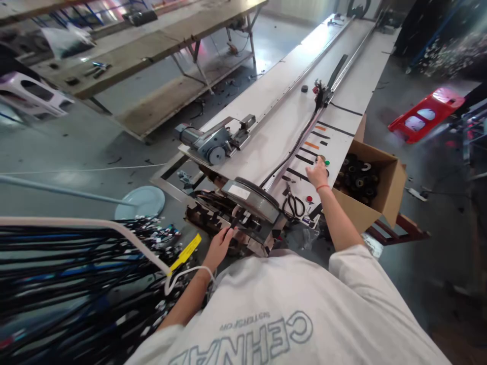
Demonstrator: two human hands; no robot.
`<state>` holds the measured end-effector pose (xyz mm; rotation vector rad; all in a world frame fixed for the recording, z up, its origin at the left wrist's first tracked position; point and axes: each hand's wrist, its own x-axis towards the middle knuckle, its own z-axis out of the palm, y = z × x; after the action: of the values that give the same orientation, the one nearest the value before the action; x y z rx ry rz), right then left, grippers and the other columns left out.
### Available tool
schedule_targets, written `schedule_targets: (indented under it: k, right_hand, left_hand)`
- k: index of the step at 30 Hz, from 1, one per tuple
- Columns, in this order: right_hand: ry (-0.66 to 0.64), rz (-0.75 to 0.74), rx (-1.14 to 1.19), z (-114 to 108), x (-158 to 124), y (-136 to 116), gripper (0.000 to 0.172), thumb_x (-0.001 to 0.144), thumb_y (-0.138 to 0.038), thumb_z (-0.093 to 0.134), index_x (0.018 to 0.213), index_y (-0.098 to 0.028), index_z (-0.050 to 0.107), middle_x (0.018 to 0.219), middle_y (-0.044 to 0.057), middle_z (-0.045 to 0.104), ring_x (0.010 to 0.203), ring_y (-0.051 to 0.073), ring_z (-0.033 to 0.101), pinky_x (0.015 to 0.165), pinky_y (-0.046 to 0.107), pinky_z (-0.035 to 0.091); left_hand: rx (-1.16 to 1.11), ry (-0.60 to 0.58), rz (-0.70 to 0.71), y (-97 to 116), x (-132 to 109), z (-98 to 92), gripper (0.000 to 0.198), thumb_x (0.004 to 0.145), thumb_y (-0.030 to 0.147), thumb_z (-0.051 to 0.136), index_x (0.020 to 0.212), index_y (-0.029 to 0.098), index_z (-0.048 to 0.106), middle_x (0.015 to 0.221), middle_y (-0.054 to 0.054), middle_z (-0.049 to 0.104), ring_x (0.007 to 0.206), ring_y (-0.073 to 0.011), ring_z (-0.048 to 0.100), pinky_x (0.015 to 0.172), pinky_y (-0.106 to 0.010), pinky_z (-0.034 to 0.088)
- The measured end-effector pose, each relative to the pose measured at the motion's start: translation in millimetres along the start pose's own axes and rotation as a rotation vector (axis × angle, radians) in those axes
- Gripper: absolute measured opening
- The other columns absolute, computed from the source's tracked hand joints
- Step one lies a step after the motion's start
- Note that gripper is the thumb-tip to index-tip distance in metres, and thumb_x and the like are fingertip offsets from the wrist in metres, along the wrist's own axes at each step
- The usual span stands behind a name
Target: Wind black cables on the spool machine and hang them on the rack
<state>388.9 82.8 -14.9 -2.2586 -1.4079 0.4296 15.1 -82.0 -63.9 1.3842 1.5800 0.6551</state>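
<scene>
White shirt (pixel 274 289) across the foreground, bearing upside-down lettering. Has left grip (pixel 219 247) clenched on the near end of a dark slender piece (pixel 236 219), just beside a grey drum (pixel 262 205) at the near end of a long white tabletop (pixel 274 132). Reaches with right grip (pixel 317 175) over the right side of that tabletop, fingers loosely bent at a small brownish round piece (pixel 321 158) just beside a green button (pixel 327 162); too small to be sure, so cannot tell whether holding or merely touching. Near that reach, black strips (pixel 304 159) and orange strips (pixel 312 145) laid flat; closer to the shirt, black-handled cutters (pixel 292 207) and a red button (pixel 309 199). Left of the rail, a grey motor (pixel 190 136). Beside the right edge, an open cardboard box (pixel 355 212) of dark rolls (pixel 359 177). At far left, bundled black cables (pixel 76 253) and, near the left forearm, a yellow tag (pixel 186 253).
</scene>
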Motion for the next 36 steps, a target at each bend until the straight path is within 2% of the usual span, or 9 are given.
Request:
schedule_targets:
  k: [2, 4, 6, 8, 13, 17, 23, 28, 36]
  right_hand:
    - [-0.014, -0.282, 0.236, 9.0, -65.5, -29.2, 0.044, 0.093, -0.028, 0.039, 0.135, -0.014, 0.037, 0.107, 0.011, 0.063, 0.083, 0.019, 0.062, 0.082, 0.034, 0.049]
    - [-0.218, -0.550, 0.395, 25.1, -136.7, -53.2, 0.035, 0.094, -0.029, 0.037, 0.127, -0.018, 0.044, 0.088, 0.004, 0.065, 0.071, 0.016, 0.061, 0.073, 0.029, 0.050]
    - [-0.438, -0.760, 0.463, 46.8, -191.3, -71.0, 0.032, 0.093, -0.025, 0.040, 0.124, -0.020, 0.046, 0.097, 0.005, 0.066, 0.083, 0.016, 0.064, 0.077, 0.028, 0.050]
    - [-0.470, -0.772, 0.383, 72.5, -216.3, -84.9, 0.035, 0.089, -0.022, 0.047, 0.124, -0.016, 0.047, 0.114, 0.012, 0.062, 0.103, 0.020, 0.060, 0.088, 0.032, 0.048]
    - [-0.493, -0.484, 0.147, 121.5, -194.2, -100.7, 0.011, 0.085, -0.019, 0.055, 0.095, -0.015, 0.055, 0.096, 0.011, 0.063, 0.094, 0.024, 0.061, 0.090, 0.039, 0.048]
    - [-0.464, -0.561, 0.326, 127.4, -187.4, -90.5, 0.012, 0.083, -0.010, 0.048, 0.080, -0.021, 0.049, 0.090, 0.006, 0.063, 0.091, 0.021, 0.060, 0.087, 0.036, 0.049]
    - [-0.471, -0.587, 0.356, 122.6, -195.3, -88.6, 0.025, 0.081, -0.010, 0.047, 0.103, -0.022, 0.049, 0.095, 0.003, 0.065, 0.087, 0.020, 0.062, 0.081, 0.034, 0.050]
    - [-0.487, -0.727, 0.354, 112.8, -190.6, -98.2, 0.033, 0.082, -0.007, 0.044, 0.110, -0.023, 0.052, 0.096, 0.002, 0.067, 0.095, 0.019, 0.062, 0.095, 0.036, 0.044]
    - [-0.492, -0.926, 0.278, 112.2, -172.8, -115.0, 0.049, 0.088, -0.020, 0.050, 0.136, -0.014, 0.041, 0.130, 0.016, 0.051, 0.109, 0.024, 0.056, 0.098, 0.040, 0.044]
  left_hand:
    - [-0.052, 0.000, 0.024, 4.2, 9.3, 3.3, 0.054, 0.085, 0.063, 0.039, 0.089, 0.015, 0.063, 0.059, 0.001, 0.048, 0.056, -0.0141, 0.045, 0.055, -0.025, 0.038]
    - [-0.105, 0.006, 0.046, 5.9, 17.3, 0.4, 0.052, 0.088, 0.061, 0.037, 0.086, 0.015, 0.062, 0.057, 0.003, 0.043, 0.053, -0.0122, 0.039, 0.052, -0.024, 0.033]
    - [-0.141, 0.022, 0.076, 7.1, 22.8, -6.3, 0.049, 0.089, 0.059, 0.038, 0.086, 0.015, 0.061, 0.058, 0.003, 0.042, 0.053, -0.0113, 0.038, 0.051, -0.023, 0.032]
    - [-0.152, 0.026, 0.112, 8.7, 25.6, -13.3, 0.046, 0.089, 0.057, 0.041, 0.086, 0.015, 0.060, 0.060, 0.003, 0.043, 0.054, -0.0109, 0.038, 0.051, -0.022, 0.032]
    - [-0.150, -0.023, 0.161, 11.8, 25.5, -20.8, 0.045, 0.090, 0.055, 0.041, 0.088, 0.014, 0.061, 0.063, 0.003, 0.043, 0.055, -0.0104, 0.038, 0.052, -0.022, 0.032]
    - [-0.110, -0.034, 0.160, 13.2, 24.8, -22.5, 0.047, 0.091, 0.054, 0.039, 0.092, 0.013, 0.061, 0.064, 0.002, 0.044, 0.058, -0.0111, 0.040, 0.054, -0.022, 0.034]
    - [0.074, -0.107, 0.186, 7.4, 27.9, -23.1, 0.041, 0.092, 0.049, 0.036, 0.089, 0.015, 0.059, 0.067, 0.000, 0.052, 0.064, -0.0140, 0.047, 0.064, -0.025, 0.039]
    - [0.242, -0.230, 0.221, -9.9, 24.3, -22.9, 0.036, 0.091, 0.044, 0.035, 0.076, 0.018, 0.054, 0.068, -0.003, 0.058, 0.066, -0.0174, 0.054, 0.068, -0.028, 0.041]
    - [0.333, -0.123, 0.282, -12.9, 10.0, -18.4, 0.036, 0.094, 0.040, 0.036, 0.097, 0.015, 0.062, 0.091, -0.011, 0.068, 0.082, -0.0222, 0.063, 0.078, -0.031, 0.046]
